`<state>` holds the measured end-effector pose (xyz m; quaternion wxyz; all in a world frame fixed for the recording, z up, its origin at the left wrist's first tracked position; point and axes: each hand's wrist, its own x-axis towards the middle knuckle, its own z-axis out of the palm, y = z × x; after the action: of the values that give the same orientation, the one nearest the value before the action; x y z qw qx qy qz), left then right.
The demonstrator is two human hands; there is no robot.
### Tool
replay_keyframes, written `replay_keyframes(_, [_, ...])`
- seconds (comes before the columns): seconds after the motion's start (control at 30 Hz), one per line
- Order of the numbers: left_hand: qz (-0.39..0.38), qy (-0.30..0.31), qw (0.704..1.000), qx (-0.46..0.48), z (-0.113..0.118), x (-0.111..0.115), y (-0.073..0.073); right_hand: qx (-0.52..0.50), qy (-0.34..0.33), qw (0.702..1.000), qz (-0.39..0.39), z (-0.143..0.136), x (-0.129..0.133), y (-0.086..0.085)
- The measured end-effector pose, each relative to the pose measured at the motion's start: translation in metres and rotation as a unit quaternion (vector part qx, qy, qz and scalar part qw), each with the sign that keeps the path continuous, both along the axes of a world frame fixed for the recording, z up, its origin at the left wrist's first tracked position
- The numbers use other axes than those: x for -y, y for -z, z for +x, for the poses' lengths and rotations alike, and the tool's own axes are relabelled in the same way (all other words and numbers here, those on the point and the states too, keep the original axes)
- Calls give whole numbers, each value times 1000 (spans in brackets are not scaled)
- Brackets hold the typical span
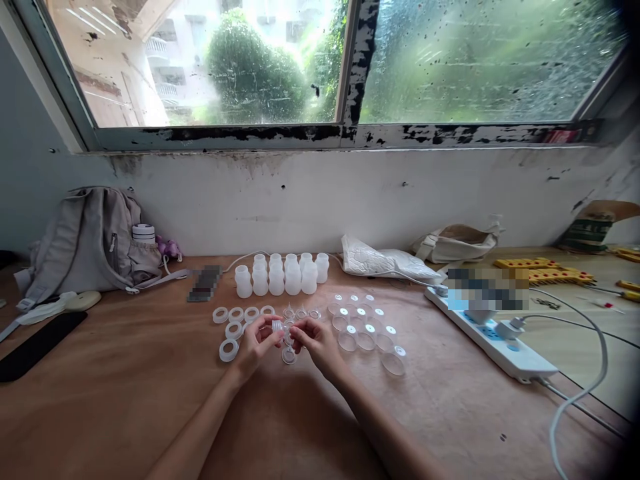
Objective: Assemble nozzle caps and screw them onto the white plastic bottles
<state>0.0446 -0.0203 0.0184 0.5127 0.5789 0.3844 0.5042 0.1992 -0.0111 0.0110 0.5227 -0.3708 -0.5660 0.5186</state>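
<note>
My left hand (259, 341) is closed on a small clear ribbed plastic piece (277, 325), held over the table between thumb and fingers. Close by on its right, my right hand (319, 343) is pinched together at the fingertips; what sits in that pinch is too small to make out. Under and around my fingertips lie several clear pointed plastic parts (289, 355), partly hidden by the hands. White plastic rings (229, 350) rest in rows just left of my left hand. To the right of my right hand, clear round caps (393, 363) with white discs stand in rows.
Frosted white bottles (293, 281) stand in rows behind the hands. A white power strip (500, 343) with cables lies at right. A grey backpack (90, 247) and a black flat case (43, 345) are at left; a white padded bag (387, 260) lies by the wall.
</note>
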Motion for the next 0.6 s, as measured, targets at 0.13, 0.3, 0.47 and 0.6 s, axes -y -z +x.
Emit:
replay_keyframes(0.13, [85,-84,991,-60,-4,-15,5,-14,43,999,7,6,-6,4])
replay_keyframes(0.3, [121,-306,939,-104,-36,-67,1,-29,108,994,5,15,-17,12])
replay_keyframes(0.47, [84,-358,912,-180,-69,-120,0,-21,122,992,14,15,-21,19])
replay_keyframes(0.6, [54,-348,908,-225,-79,-134,3,-19,122,992,16,14,-22,23])
